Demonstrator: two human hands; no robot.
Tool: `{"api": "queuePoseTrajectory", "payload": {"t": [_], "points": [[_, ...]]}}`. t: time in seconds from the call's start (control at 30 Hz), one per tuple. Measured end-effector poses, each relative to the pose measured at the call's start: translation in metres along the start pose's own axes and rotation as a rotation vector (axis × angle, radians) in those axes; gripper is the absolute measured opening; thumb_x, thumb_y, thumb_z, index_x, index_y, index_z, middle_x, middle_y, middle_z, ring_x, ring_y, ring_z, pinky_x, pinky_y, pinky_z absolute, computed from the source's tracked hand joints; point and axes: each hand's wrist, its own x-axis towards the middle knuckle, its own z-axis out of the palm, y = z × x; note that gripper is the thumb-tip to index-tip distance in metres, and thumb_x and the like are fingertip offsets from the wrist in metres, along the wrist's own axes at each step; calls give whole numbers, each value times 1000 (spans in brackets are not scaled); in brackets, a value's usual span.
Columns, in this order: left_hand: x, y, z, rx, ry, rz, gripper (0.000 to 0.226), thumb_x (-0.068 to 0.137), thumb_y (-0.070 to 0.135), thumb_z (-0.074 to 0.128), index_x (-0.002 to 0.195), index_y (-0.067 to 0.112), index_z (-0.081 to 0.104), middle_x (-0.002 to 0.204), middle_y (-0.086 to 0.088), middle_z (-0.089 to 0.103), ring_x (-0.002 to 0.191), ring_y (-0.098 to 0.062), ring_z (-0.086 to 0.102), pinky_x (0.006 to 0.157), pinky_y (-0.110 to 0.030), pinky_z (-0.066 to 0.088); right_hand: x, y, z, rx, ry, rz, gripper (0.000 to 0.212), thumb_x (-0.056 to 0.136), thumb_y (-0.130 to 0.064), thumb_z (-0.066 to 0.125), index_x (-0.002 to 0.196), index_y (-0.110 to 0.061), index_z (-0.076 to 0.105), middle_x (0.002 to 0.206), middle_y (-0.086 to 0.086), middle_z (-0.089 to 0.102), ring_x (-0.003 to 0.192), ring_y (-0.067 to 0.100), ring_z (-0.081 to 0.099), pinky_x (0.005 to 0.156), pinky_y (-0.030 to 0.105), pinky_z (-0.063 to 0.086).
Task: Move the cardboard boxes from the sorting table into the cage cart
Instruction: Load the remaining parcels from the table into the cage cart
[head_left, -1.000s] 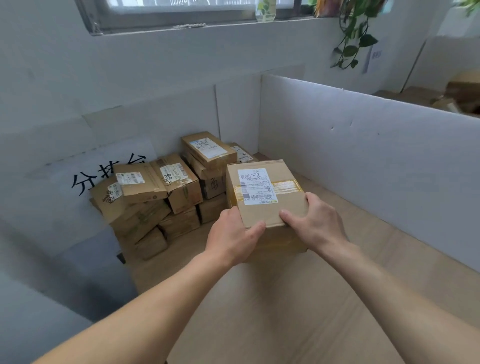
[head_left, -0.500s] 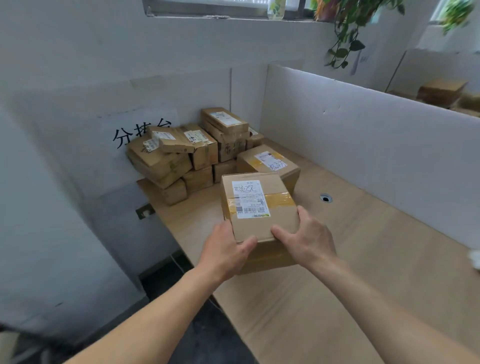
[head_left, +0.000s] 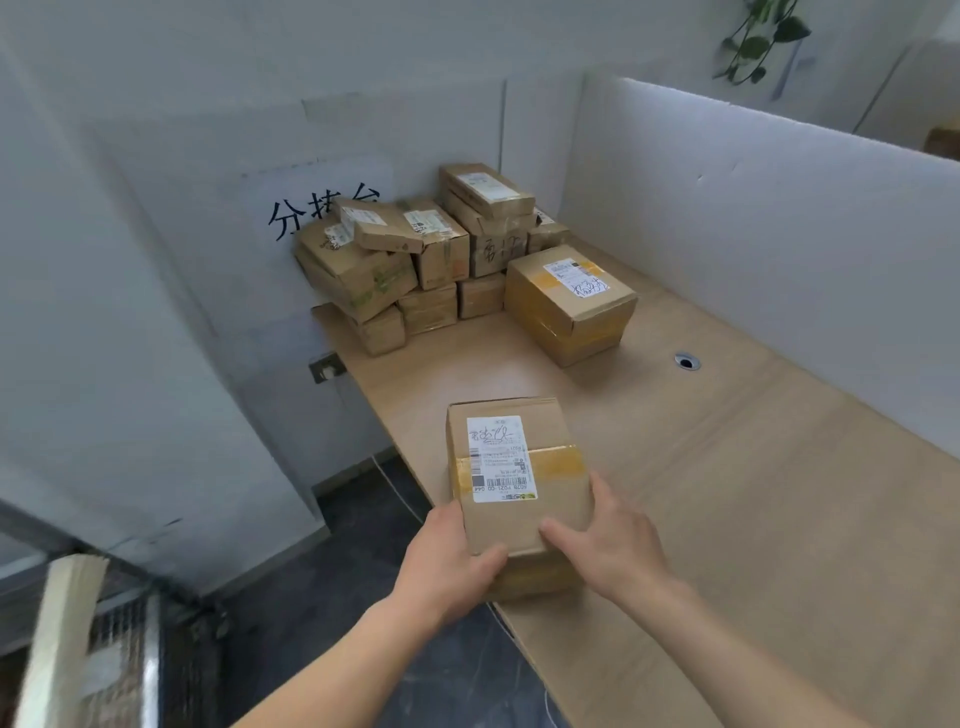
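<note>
The box (head_left: 514, 467) is clasped at its near end only, by the left hand (head_left: 447, 561) and right hand (head_left: 613, 551); seemingly unsupported beyond, it could be tipped and dropped.

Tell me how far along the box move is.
Done: cannot tell; only a blurred corner of the cage cart shows. In hand: one labelled box, gripped by the left hand and right hand at the near edge of the sorting table. Left: the lone box and the stacked pile in the far corner.
</note>
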Motion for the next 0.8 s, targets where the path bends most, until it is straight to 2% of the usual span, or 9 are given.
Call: {"api": "queuePoseTrajectory", "payload": {"t": [0.13, 0.23, 0.3, 0.37, 0.47, 0.6, 0.73, 0.8], "points": [[0, -1, 8, 27, -5, -73, 37, 84, 30, 64, 120, 35, 56, 100, 22, 48, 104, -10, 54, 84, -25, 49, 16, 13, 0, 6, -90, 5, 56, 73, -66, 63, 119, -36, 54, 110, -14, 69, 106, 19, 65, 85, 33, 50], [6, 0, 8, 4, 20, -159, 31, 81, 34, 65, 112, 32, 58, 104, 14, 56, 97, -9, 58, 84, -29, 53, 34, 16, -1, 22, -144, -12, 56, 72, -70, 56, 118, -37, 59, 110, -13, 69, 104, 19, 64, 86, 34, 51], [14, 2, 8, -4, 39, -201, 26, 82, 34, 66, 106, 30, 58, 98, 15, 57, 89, -6, 58, 81, -27, 54, 46, 18, -2, 36, -187, -6, 45, 79, -65, 59, 113, -35, 63, 108, -11, 69, 102, 19, 64, 87, 34, 51], [22, 3, 9, -29, 60, -236, 26, 84, 38, 66, 106, 28, 57, 97, 17, 57, 90, -5, 58, 83, -27, 53, 59, 23, -1, 66, -239, 34, 33, 83, -62, 60, 100, -34, 64, 103, -9, 70, 100, 20, 65, 87, 34, 52], [29, 0, 12, -119, 50, -305, 28, 88, 41, 66, 109, 30, 52, 100, 19, 57, 98, -8, 60, 85, -26, 50, 73, 34, 6, 163, -316, 60, 39, 85, -67, 60, 97, -31, 69, 101, -9, 72, 96, 17, 67, 87, 35, 54], [32, -10, 19, -274, 44, -381, 50, 86, 44, 71, 127, 27, 50, 117, 14, 61, 107, -9, 61, 87, -25, 49, 75, 43, 12, 476, -394, 94, 26, 94, -49, 66, 100, -25, 75, 98, -13, 76, 82, -2, 70, 72, 20, 52], [27, -21, 22, -395, 87, -423, 55, 84, 40, 76, 127, 25, 45, 120, 10, 62, 106, -9, 63, 93, -32, 53, 76, 41, 23, 717, -469, 101, 49, 81, -55, 71, 116, -20, 71, 111, -4, 76, 103, 12, 72, 93, 35, 54], [22, -22, 19, -452, 131, -423, 58, 77, 42, 78, 122, 24, 45, 117, 9, 65, 104, -9, 64, 95, -37, 54, 78, 33, 29, 872, -470, 145, 62, 76, -54, 77, 123, -18, 62, 118, 5, 73, 108, 20, 70, 95, 41, 55]]}}
